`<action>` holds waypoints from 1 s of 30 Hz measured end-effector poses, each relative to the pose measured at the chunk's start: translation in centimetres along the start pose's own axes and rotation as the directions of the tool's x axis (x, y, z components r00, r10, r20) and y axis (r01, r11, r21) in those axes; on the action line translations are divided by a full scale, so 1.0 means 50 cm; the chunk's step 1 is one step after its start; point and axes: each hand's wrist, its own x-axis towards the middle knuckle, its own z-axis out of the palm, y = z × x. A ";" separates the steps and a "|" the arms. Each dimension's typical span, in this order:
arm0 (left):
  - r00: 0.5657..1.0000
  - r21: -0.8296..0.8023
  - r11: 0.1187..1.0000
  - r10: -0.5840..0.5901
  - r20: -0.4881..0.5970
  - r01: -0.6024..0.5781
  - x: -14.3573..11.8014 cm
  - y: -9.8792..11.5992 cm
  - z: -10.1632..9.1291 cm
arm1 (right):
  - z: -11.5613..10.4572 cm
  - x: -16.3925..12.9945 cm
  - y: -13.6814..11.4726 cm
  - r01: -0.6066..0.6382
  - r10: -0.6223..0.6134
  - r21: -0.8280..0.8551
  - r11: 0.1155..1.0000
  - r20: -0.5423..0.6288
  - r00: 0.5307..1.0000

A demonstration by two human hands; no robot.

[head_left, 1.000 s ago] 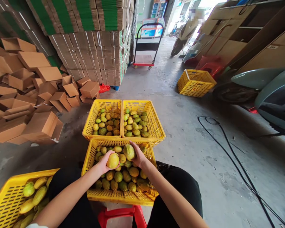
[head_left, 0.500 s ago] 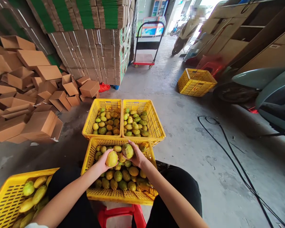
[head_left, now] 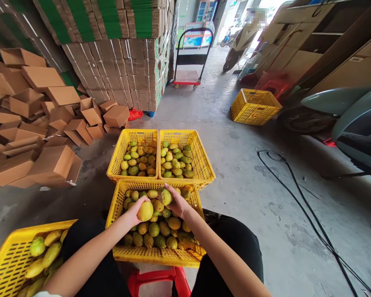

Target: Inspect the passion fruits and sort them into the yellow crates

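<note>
Head view, left hand (head_left: pixel 132 213) gripping yellow mango (head_left: pixel 145 210), right hand (head_left: pixel 177 203) gripping green mango (head_left: pixel 165 196)

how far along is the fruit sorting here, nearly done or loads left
Looks midway. Done: the two far crates each hold a layer of fruit, and the crate at the left holds longer ones. In hand: the left hand holds a yellow fruit, the right hand a greener, blotchy one. Left: the near crate is well filled with fruit.
</note>
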 end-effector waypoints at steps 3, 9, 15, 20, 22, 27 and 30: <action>0.998 -0.090 0.995 -0.025 0.057 0.030 -0.001 0.005 -0.001 | -0.001 -0.001 0.000 0.023 -0.023 0.001 1.000 0.021 1.000; 0.982 -0.145 0.983 -0.091 0.168 0.116 -0.005 0.009 -0.003 | -0.003 -0.005 -0.003 -0.055 0.054 -0.011 0.998 -0.033 0.998; 0.969 -0.088 0.987 -0.113 0.220 0.135 -0.007 0.004 -0.002 | 0.002 -0.010 -0.020 -0.109 0.106 -0.010 0.994 -0.147 0.983; 0.980 -0.069 0.993 -0.081 0.181 0.095 -0.010 0.005 0.002 | 0.000 -0.006 -0.020 -0.120 0.124 0.057 0.991 -0.065 0.990; 0.983 -0.061 0.995 -0.073 0.170 0.084 -0.013 0.006 0.004 | -0.003 -0.003 -0.017 -0.123 0.127 0.076 0.989 -0.054 0.990; 0.999 -0.041 0.999 -0.023 0.031 0.024 -0.012 0.005 0.005 | -0.006 -0.001 -0.016 -0.153 0.158 0.080 0.985 -0.067 0.985; 0.997 -0.037 0.997 -0.061 0.053 0.063 -0.009 0.005 0.002 | -0.005 -0.005 -0.017 -0.140 0.148 0.094 0.986 -0.084 0.985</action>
